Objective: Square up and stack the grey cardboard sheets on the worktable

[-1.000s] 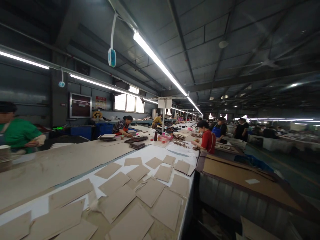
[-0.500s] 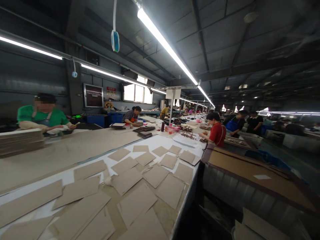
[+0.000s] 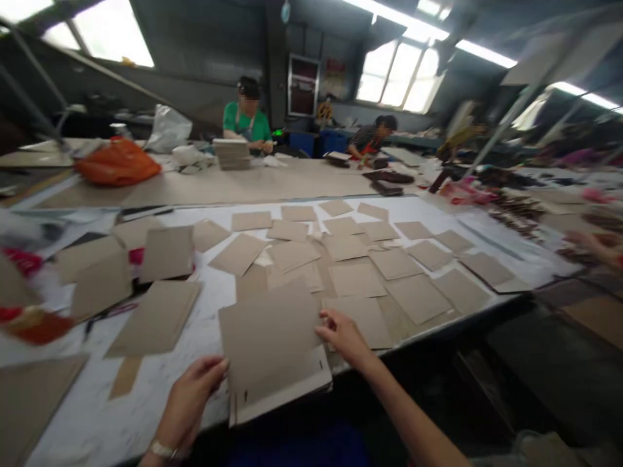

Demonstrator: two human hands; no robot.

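Observation:
In front of me a grey-brown cardboard sheet [image 3: 270,331] lies tilted over a few more sheets [image 3: 287,395]. Small dark slots show near the front edge of these lower sheets. My left hand [image 3: 195,389], with a band at the wrist, pinches the left edge. On the right edge of the top sheet, my right hand [image 3: 343,337] is closed, thumb against fingers. How many sheets each hand grips cannot be told. Many similar sheets, such as one just beyond [image 3: 355,279], are spread over the white-covered table [image 3: 195,324].
At left are leaning cardboard pieces [image 3: 168,253] and scissors [image 3: 114,311], partly hidden. An orange bag [image 3: 118,162] sits farther back. Co-workers stand across the tables, one in a green shirt [image 3: 270,123]. Another person's hand [image 3: 596,243] reaches in from the right.
My view has swung left and down. Both my hands, out of sight before, now show at the near table edge with cardboard sheets between them.

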